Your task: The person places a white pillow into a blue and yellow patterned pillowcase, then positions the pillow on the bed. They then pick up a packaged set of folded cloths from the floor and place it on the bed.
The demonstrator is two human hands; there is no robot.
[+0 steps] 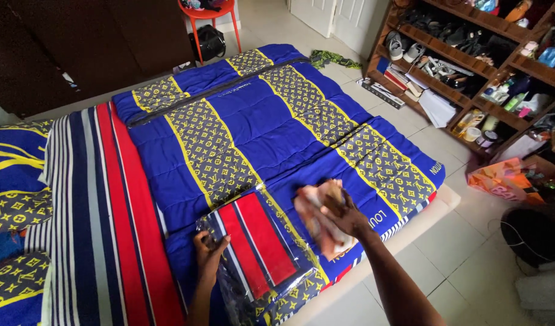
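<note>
My left hand [208, 253] pins the clear plastic bedding bag [259, 256], lying on the blue comforter's [259, 121] near edge. My right hand [344, 214] clenches a blurred cloth [316, 217] beside it. The slick bag may slide floorward.

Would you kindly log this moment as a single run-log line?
left hand: on plastic bag of striped bedding | right hand: holds blurred cloth | under both: blue quilt on bed

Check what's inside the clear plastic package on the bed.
Inside the clear plastic package: folded red, white and navy striped fabric, with blue-and-yellow patterned fabric at the lower edge. Deeper layers are covered. Left hand holds its edge.
</note>
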